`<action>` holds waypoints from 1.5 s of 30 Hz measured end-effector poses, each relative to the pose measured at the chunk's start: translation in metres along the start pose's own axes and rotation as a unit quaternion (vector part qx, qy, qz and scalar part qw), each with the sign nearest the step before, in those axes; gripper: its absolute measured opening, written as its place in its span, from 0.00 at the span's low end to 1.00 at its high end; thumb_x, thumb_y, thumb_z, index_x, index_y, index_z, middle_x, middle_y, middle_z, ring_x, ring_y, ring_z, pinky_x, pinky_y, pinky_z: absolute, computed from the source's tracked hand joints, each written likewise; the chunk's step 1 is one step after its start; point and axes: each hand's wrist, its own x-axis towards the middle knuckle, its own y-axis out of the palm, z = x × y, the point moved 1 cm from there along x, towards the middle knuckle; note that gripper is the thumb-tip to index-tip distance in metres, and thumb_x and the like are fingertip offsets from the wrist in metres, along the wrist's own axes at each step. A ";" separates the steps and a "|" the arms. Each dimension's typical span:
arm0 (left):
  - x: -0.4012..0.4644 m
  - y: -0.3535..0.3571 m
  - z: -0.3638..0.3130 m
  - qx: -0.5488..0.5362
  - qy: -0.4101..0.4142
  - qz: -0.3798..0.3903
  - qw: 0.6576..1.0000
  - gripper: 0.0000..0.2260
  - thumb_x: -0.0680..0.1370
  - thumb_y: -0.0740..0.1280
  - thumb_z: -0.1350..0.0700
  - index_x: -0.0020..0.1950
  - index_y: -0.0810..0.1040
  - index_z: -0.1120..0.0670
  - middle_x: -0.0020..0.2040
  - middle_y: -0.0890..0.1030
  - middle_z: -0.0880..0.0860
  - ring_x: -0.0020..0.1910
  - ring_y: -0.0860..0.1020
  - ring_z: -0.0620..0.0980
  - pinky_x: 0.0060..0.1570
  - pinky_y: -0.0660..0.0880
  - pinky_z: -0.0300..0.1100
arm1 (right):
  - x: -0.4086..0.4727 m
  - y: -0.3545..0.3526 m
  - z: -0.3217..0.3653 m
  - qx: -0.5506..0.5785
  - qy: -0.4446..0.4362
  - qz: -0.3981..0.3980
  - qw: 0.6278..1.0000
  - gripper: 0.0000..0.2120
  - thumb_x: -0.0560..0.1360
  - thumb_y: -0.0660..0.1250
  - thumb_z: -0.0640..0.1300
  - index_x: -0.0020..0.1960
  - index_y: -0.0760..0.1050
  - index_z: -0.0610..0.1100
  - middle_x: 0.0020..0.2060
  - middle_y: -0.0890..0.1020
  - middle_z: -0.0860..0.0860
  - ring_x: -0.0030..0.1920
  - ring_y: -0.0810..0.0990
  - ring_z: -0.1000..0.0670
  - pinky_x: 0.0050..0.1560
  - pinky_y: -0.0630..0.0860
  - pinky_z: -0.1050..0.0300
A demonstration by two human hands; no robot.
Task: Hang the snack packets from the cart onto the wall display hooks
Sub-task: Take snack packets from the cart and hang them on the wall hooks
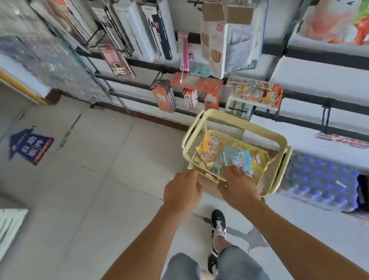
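A pale yellow mesh cart [200, 120] stands on the floor against the wall display. Inside it lie several snack packets, among them a blue packet [240, 158] on top and a yellow packet [208, 146] behind it. My left hand [182, 192] is at the cart's near left corner, fingers stretched toward the rim and holding nothing. My right hand [236, 185] reaches over the near rim, its fingers bent down onto the packets next to the blue one; the fingertips are hidden. Black wall hooks [196, 2] carry hanging goods above the cart.
Colourful packets [256, 92] hang just above the cart's far side, and orange boxes [163, 97] hang to their left. A shrink-wrapped pack of bottles [321, 186] sits on the floor right of the cart. My foot [218, 223] is below the hands. A blue floor sticker [31, 145] lies at left.
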 end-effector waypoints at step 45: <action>0.127 0.355 0.173 0.038 0.250 0.080 0.964 0.14 0.82 0.60 0.50 0.67 0.73 0.51 0.65 0.77 0.48 0.61 0.74 0.50 0.48 0.72 0.45 | 0.063 0.420 -0.071 0.089 0.238 -0.186 0.949 0.20 0.79 0.63 0.46 0.69 0.69 0.43 0.65 0.75 0.46 0.61 0.76 0.40 0.56 0.75 0.44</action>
